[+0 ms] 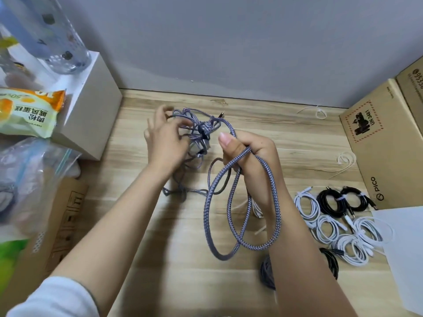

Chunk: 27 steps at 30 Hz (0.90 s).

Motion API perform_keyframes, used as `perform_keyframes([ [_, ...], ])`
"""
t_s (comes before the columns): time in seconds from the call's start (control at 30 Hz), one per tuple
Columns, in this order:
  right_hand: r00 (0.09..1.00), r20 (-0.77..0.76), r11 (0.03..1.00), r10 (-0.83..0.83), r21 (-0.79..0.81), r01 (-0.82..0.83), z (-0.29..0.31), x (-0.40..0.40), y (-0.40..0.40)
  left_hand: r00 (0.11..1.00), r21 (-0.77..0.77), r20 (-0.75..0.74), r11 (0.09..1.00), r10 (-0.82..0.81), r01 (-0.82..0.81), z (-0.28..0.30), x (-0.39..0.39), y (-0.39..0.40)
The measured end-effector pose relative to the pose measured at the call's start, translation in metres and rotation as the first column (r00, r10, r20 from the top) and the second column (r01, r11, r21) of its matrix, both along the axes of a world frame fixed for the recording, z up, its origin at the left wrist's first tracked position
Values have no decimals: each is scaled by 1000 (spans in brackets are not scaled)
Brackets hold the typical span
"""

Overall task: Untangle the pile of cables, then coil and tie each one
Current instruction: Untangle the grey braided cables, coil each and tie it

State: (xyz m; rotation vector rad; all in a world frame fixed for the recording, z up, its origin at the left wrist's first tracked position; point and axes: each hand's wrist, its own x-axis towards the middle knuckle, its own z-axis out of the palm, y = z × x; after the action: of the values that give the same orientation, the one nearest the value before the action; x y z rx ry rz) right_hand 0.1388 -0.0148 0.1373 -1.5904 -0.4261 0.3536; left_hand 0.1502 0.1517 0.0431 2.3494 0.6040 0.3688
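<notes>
Both hands' grip holds braided cable [231, 197] over wooden floor [286, 138] by grey wall [229, 42].

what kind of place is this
Probably a home or dorm corner used as a work spot: wood-look floor against a plain wall, shipping boxes, and a snack bag.

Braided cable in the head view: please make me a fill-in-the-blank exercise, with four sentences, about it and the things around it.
1. The right hand grips loops of the braided cable, whose colour is ____.
2. The left hand works in the ____ of cables.
3. The coiled cables beside the right forearm are white and ____.
4. The cardboard box bears the word ____.

Missing words: grey; tangle; black; PICO
</notes>
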Motion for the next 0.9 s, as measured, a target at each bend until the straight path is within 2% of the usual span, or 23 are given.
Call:
perform_keyframes([
  [0.07, 999, -34, 999, 38, 34, -37, 0, 1, 0, 981, 64, -65, 981, -181, 185, 0, -4, -10],
  [0.17, 989, -18, 989, 146, -39, -146, -3, -1, 4, 955, -210, -73, 941, -286, 266, -1, 1, -16],
  [0.2, 983, 4, 980, 184, -74, -183, -5, -4, 7, 955, -227, -60, 936, -290, 270, -3, 3, -17],
  [0.3, 961, 43, 956, 273, -120, -266, -6, -15, 19, 961, 45, -168, 972, -221, 231, -11, 14, -20],
  [0.37, 939, 105, 941, 327, -126, -314, -4, -22, 24, 967, 56, -203, 985, -151, 165, -9, 20, -21],
  [0.57, 896, 266, 933, 355, -39, -358, 19, -21, 5, 975, 5, -219, 999, -36, 38, -23, 34, -3],
  [0.7, 895, 303, 941, 326, -10, -339, 20, -20, 2, 968, -94, -245, 995, -46, 23, -28, 38, 2],
  [0.8, 914, 273, 945, 300, 45, -323, 17, -20, -4, 959, -153, -275, 988, -69, 28, -29, 41, 4],
  [0.9, 971, 116, 962, 210, 155, -227, 15, -20, -9, 976, -301, -212, 953, -56, -10, -24, 43, 5],
])
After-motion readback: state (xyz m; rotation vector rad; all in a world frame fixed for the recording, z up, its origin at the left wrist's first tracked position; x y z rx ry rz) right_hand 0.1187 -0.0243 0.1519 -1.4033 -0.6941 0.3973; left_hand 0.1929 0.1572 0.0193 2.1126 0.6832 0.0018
